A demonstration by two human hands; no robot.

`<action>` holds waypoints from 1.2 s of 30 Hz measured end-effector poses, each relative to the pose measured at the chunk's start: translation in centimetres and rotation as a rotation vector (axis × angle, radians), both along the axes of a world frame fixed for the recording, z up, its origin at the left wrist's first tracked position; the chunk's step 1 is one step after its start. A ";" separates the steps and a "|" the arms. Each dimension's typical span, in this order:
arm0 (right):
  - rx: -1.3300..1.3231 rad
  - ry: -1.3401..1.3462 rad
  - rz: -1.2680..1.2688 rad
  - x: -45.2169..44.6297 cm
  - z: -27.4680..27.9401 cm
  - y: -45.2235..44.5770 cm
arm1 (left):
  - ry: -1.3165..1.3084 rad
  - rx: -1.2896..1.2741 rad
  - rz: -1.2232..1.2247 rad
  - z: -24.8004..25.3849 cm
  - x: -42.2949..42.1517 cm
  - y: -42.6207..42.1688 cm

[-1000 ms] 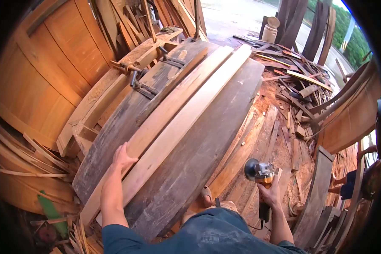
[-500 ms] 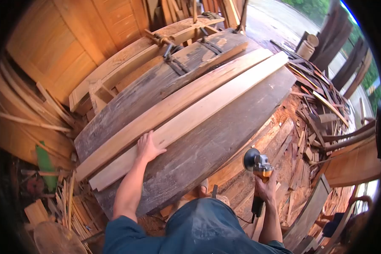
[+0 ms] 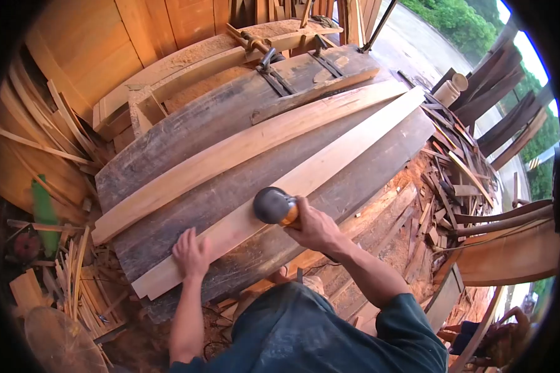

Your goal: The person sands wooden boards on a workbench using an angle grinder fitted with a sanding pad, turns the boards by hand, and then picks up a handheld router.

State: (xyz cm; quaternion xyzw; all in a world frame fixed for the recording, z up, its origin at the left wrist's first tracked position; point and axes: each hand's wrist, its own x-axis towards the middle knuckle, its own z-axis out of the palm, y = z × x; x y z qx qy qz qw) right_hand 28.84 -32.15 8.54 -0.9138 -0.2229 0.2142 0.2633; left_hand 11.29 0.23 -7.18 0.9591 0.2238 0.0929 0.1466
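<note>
My left hand (image 3: 191,253) lies on the near end of a pale wooden plank (image 3: 339,163), its fingers stretched out across the wood. In my right hand (image 3: 317,227) is an angle grinder (image 3: 289,214), gripped around its body. The grinder's round black disc (image 3: 271,205) is over the middle of this plank; whether it touches the wood I cannot tell. A second, slightly curved plank (image 3: 249,147) lies farther back, with a gap between the two. Both rest on a dark, worn wooden bench top (image 3: 230,190).
Metal clamps (image 3: 269,62) hold a wooden strip (image 3: 317,94) at the bench's far side. Behind stands a curved wooden frame (image 3: 168,84). Scrap wood (image 3: 442,193) and sawdust cover the ground at right. Thin offcuts (image 3: 74,273) and a green object (image 3: 44,208) are at left.
My right hand has brought the grinder from beside the bench up and left over the near plank. My left hand has slid toward the plank's near end. The gap between the planks is wider.
</note>
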 end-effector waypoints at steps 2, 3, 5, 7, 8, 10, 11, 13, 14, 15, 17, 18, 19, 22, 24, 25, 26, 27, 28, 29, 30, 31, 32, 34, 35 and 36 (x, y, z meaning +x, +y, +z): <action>-0.061 0.017 0.036 0.2 0.5 1.8 | 0.041 0.009 0.070 -0.3 -2.3 2.0; -0.096 0.035 0.056 0.3 0.6 2.2 | 0.041 0.008 0.090 -0.2 -3.2 2.5; -0.096 0.013 0.024 1.2 0.4 1.8 | 0.044 -0.024 0.126 -0.5 -3.7 2.6; -0.127 0.005 -0.031 2.7 0.4 0.9 | 0.073 -0.028 0.134 0.2 -3.5 2.3; -0.155 0.007 -0.070 3.8 0.6 0.2 | 0.087 -0.027 0.139 0.3 -3.2 2.2; -0.210 0.012 -0.152 6.3 1.0 -1.3 | 0.034 -0.009 0.129 0.1 -3.0 2.2; -0.201 -0.008 -0.199 7.7 1.1 -2.1 | 0.010 0.001 0.123 0.0 -3.1 2.1; -0.155 -0.069 -0.263 10.5 0.9 -4.2 | 0.006 -0.028 0.125 0.0 -3.4 2.3; -0.183 -0.102 -0.294 12.0 1.1 -5.2 | -0.001 -0.043 0.128 0.1 -3.3 2.2; -0.160 -0.142 -0.312 13.4 0.9 -6.5 | 0.003 -0.034 0.136 0.4 -3.1 2.0; -0.117 -0.222 -0.360 16.8 -0.6 -10.0 | 0.004 -0.013 0.154 0.9 -2.7 1.7; -0.096 -0.238 -0.388 18.4 -1.2 -11.6 | -0.007 -0.005 0.149 0.9 -2.6 1.5; -0.065 -0.250 -0.409 19.9 -2.0 -13.2 | -0.018 0.005 0.142 0.9 -2.6 1.5; -0.028 -0.234 -0.460 19.7 -2.0 -13.8 | -0.032 0.019 0.131 0.3 -2.9 1.7; -0.013 -0.064 -0.501 14.8 -1.3 -10.4 | -0.033 0.025 0.128 -0.1 -3.0 2.0; -0.063 0.015 -0.462 12.1 -0.1 -8.1 | -0.027 0.027 0.128 -0.1 -3.1 2.0; -0.182 0.048 -0.342 9.7 1.6 -5.9 | -0.020 0.030 0.131 -0.1 -3.2 2.1; -0.217 0.120 -0.255 7.7 2.0 -4.3 | -0.004 0.026 0.146 -0.5 -3.4 2.2; -0.174 0.067 -0.143 6.1 1.2 -3.9 | 0.000 0.029 0.140 -0.5 -3.5 2.1; -0.162 0.076 -0.108 5.9 1.2 -3.9 | 0.003 0.034 0.135 -0.4 -3.5 2.1; -0.149 0.083 -0.072 6.0 1.2 -4.1 | 0.004 0.041 0.132 -0.2 -3.4 2.2; -0.191 0.076 -0.120 7.0 1.1 -5.0 | 0.016 0.042 0.128 0.0 -3.2 2.1; -0.234 0.068 -0.168 8.6 1.2 -6.3 | 0.017 0.041 0.131 0.1 -3.1 2.0; -0.218 0.073 -0.341 12.6 2.2 -9.2 | 0.017 0.035 0.138 0.0 -3.2 2.0; -0.207 0.040 -0.392 14.7 2.1 -10.9 | 0.022 0.035 0.135 -0.1 -3.1 1.9; -0.204 -0.027 -0.445 17.3 1.4 -13.1 | 0.026 0.036 0.133 -0.1 -3.1 2.0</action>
